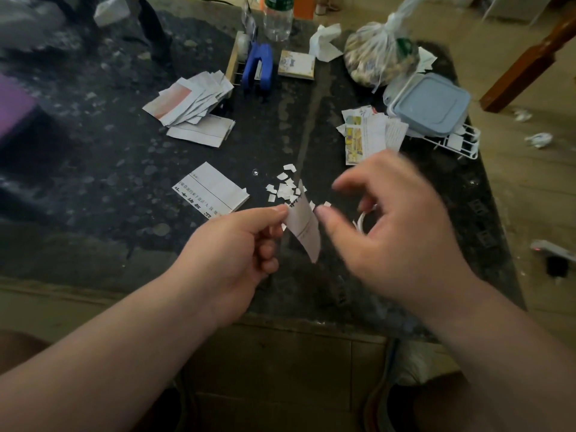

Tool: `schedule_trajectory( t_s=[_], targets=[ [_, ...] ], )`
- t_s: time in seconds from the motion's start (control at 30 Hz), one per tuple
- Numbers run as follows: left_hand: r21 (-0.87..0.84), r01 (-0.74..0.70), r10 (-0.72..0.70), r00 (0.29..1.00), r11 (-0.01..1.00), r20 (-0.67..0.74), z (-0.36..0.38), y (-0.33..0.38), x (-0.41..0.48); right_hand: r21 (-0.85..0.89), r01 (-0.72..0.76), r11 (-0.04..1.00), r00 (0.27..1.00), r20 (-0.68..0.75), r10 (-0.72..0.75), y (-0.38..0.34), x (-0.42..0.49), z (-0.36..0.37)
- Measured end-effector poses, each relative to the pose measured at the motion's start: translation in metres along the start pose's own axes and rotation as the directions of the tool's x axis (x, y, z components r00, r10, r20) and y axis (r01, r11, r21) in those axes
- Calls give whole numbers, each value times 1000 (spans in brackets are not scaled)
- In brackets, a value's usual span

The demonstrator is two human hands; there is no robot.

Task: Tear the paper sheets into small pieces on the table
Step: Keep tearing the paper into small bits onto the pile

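The left hand (pixel 246 244) is pinching a paper strip (pixel 304 226) by its upper edge between thumb and forefinger, so the strip is hanging free above the near middle of the tabletop (pixel 124 169). The right hand (pixel 396 226) is hovering just beside it with fingers spread and gripping nothing that can be made out. It is blurred, and a small white curve under its palm is too unclear to name. The risk is probably lying in the regrasp: with only one corner pinched, a hurried pull may be running the tear long down the strip, leaving a big piece instead of a small one, or slipping the strip out of the pinch. The small pieces (pixel 285 188) are lying loose just beyond the strip, and a sweeping wrist could be scattering them toward the right edge and off onto the floor. A folded sheet (pixel 212 191) is waiting to the left of them.
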State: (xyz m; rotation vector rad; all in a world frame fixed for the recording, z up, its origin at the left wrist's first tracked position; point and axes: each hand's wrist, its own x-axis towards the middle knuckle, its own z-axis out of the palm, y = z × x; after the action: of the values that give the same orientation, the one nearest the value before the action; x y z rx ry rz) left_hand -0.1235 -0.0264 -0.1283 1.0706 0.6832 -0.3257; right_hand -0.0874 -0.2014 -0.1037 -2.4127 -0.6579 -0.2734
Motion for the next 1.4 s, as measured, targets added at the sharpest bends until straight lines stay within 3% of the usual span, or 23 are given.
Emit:
schedule_trajectory(
  t_s=[0.1,0.3,0.5,0.77,0.9,1.0,1.1,1.17,1.23,1.33,1.4],
  targets=[
    [-32,73,-72,996,997,43,3,-1,-2,17,131,991,986,99,-133,-10,-8,15],
    [-153,209,-184,969,966,167,0,3,-11,-93,121,988,991,75,-115,-12,-5,23],
    [-218,281,-226,942,935,246,-8,10,-13,-98,134,986,988,84,-126,-7,-4,24],
    [-101,272,-242,940,957,240,-9,16,-15,-118,176,977,978,131,-161,-3,-3,25],
    [-32,246,-230,938,969,260,-9,14,-12,-25,95,995,988,127,-91,1,-2,23],
    [19,215,-213,943,976,254,-7,14,-11,138,-82,987,992,107,68,4,0,15],
    [75,177,-189,958,981,217,-6,12,-11,196,-274,942,956,165,243,3,1,12],
    [118,110,-126,983,987,136,-8,9,-9,222,-394,892,916,181,359,9,5,10],
    [241,-53,50,999,969,19,-11,9,-8,299,-507,808,860,243,449,16,13,2],
    [469,-333,392,919,818,-31,-17,15,-7,475,-623,621,778,458,429,18,17,-5],
    [540,-438,511,860,719,16,-16,21,-11,524,-652,548,745,576,336,15,14,-4]
  ],
)
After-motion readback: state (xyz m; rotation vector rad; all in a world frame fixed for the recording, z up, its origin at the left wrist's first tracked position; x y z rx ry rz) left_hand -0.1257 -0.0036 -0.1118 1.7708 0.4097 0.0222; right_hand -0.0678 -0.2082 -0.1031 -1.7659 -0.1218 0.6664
